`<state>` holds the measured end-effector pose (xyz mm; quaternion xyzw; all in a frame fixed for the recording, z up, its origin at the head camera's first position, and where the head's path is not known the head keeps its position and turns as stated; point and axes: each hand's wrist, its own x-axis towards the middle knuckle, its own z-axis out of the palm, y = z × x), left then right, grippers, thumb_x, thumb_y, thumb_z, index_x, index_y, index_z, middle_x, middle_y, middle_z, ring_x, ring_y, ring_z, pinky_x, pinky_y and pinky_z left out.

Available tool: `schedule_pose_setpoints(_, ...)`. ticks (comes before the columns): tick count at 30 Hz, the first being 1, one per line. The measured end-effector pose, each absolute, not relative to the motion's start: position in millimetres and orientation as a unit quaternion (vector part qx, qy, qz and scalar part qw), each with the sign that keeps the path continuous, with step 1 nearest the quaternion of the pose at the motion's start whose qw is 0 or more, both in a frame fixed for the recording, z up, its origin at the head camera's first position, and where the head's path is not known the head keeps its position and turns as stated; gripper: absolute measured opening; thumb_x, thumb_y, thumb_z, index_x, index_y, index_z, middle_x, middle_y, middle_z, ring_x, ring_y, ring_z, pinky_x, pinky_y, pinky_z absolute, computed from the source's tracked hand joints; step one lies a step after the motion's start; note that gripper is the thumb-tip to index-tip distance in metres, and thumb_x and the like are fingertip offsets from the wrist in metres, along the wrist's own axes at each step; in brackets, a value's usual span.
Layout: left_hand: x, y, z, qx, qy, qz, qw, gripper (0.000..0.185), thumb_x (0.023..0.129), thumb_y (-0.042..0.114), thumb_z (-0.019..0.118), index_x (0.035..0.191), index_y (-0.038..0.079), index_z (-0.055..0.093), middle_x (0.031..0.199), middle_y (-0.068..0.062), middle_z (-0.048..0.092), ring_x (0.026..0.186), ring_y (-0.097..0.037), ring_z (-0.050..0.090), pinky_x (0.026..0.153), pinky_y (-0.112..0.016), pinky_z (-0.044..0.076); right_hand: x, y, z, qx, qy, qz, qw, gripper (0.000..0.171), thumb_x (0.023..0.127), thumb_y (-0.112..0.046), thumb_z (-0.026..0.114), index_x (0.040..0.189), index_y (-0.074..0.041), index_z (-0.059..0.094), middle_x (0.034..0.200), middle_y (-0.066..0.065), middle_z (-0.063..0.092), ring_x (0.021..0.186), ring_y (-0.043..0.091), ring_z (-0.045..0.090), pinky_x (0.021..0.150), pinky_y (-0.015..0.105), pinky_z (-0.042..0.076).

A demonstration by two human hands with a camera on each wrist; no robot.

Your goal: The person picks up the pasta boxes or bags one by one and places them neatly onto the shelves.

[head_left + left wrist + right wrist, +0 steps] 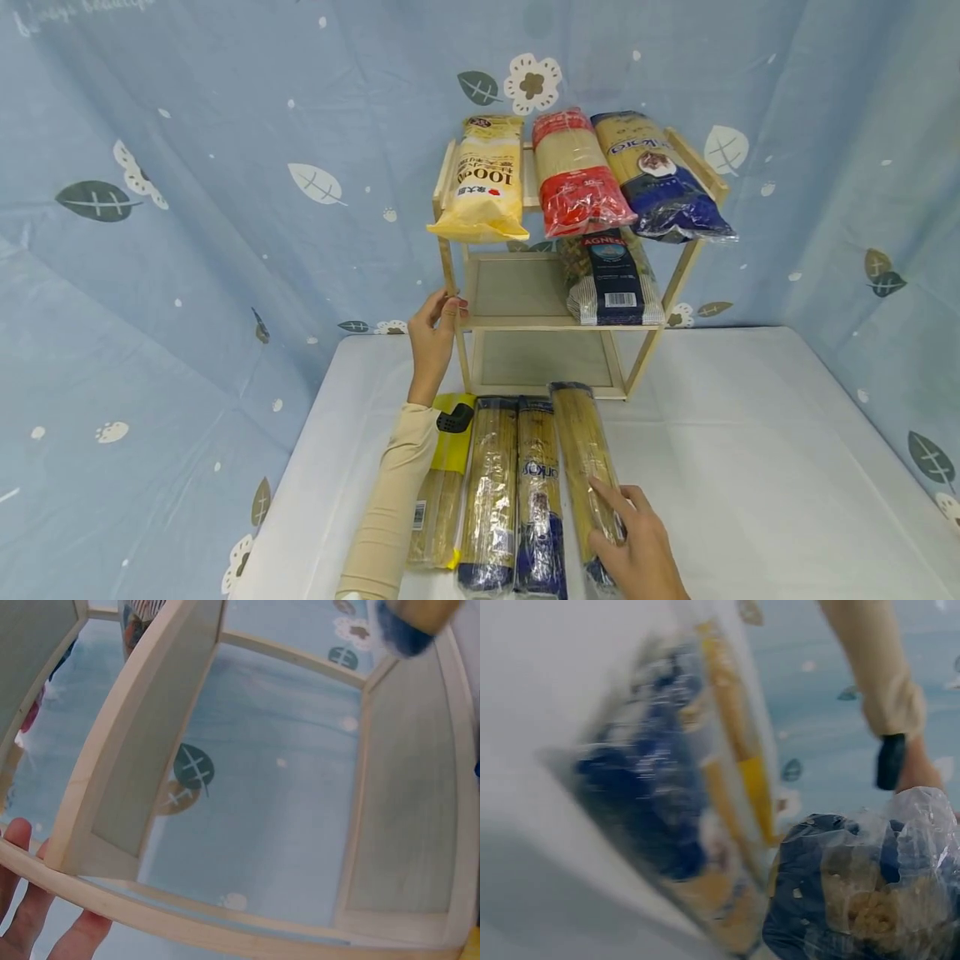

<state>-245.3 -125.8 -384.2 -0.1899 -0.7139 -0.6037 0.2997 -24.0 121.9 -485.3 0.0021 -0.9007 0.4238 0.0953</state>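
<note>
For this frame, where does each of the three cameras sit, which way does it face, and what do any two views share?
Head: on the person's head, facing forward and down at the wooden shelf rack, the pasta packets on the table and both hands: left hand, right hand.
Left wrist: close under the rack's frame, facing through it to the backdrop; left fingers show.
Right wrist: low over the table, blurred, on a spaghetti packet; the left sleeve shows.
Shared: head and left wrist both show the rack and the left hand.
</note>
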Motion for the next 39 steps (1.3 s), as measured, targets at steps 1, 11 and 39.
schedule_pose_setpoints(1, -245.4, -125.7, -384.3, -0.19, -0.714, -0.603, 0.3, 0.021, 0.096, 0.001, 0.052, 0.11, -0.011, 0.062, 0.092, -0.027, 0.066, 0.079, -0.04, 0.065, 0.079, -0.045, 0.052, -23.8, 121.7, -479.5, 0.009, -0.9, 0.425, 0.102, 0.062, 0.066, 0.006, 0.067, 0.125, -0.012, 0.063, 0.099, 0.006, 0.054, 0.062, 0.009, 0.043, 0.048, 0.023, 0.035)
schedule_pose_setpoints(11, -243.9, -124.9, -383.4, -0.191, -0.717, -0.597, 0.304, 0.019, 0.096, -0.003, 0.051, 0.11, -0.01, 0.062, 0.092, -0.027, 0.066, 0.079, -0.041, 0.065, 0.081, -0.047, 0.051, -19.3, 124.1, -437.4, 0.072, -0.887, 0.432, 0.147, 0.067, 0.065, 0.013, 0.066, 0.127, -0.014, 0.062, 0.099, 0.002, 0.052, 0.052, -0.001, 0.03, 0.041, 0.02, 0.034)
schedule_pose_setpoints(39, -241.9, -123.4, -382.4, -0.188, -0.716, -0.592, 0.317, 0.019, 0.096, -0.003, 0.051, 0.109, -0.011, 0.062, 0.09, -0.027, 0.066, 0.078, -0.042, 0.065, 0.089, -0.048, 0.048, -24.1, 111.7, -374.0, 0.147, -0.874, 0.423, 0.187, 0.066, 0.069, 0.011, 0.066, 0.128, -0.019, 0.061, 0.112, 0.009, 0.055, 0.046, -0.009, 0.019, 0.039, 0.018, 0.031)
